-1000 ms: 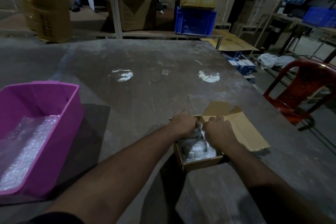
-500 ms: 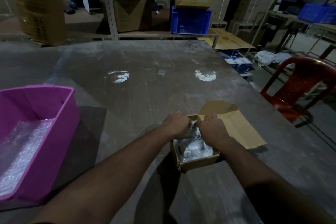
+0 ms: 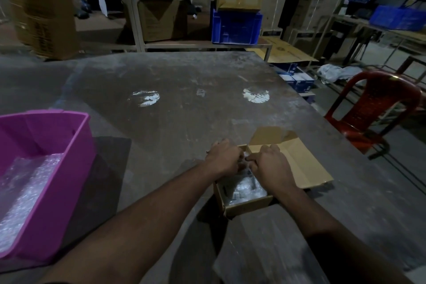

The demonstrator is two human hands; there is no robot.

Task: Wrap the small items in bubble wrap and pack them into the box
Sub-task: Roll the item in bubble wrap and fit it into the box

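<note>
A small open cardboard box [image 3: 247, 207] sits on the grey table near me, its lid flap [image 3: 297, 163] folded out to the right. Inside lies a bundle wrapped in clear bubble wrap [image 3: 245, 188]. My left hand [image 3: 224, 157] and my right hand [image 3: 270, 168] are both over the far half of the box, knuckles up and fingers curled down onto the wrapped bundle. Their fingertips meet at the middle of the box and are partly hidden.
A pink plastic tub [image 3: 76, 157] holding sheets of bubble wrap [image 3: 25, 191] stands at the left of the table [image 3: 175, 104]. A red plastic chair [image 3: 378, 108] stands beyond the table's right edge. Cartons, shelving and blue crates [image 3: 235, 27] fill the background.
Both hands stay on the bundle in the box, shifting only slightly. The view has tilted a little, with the box nearly in the same place.
</note>
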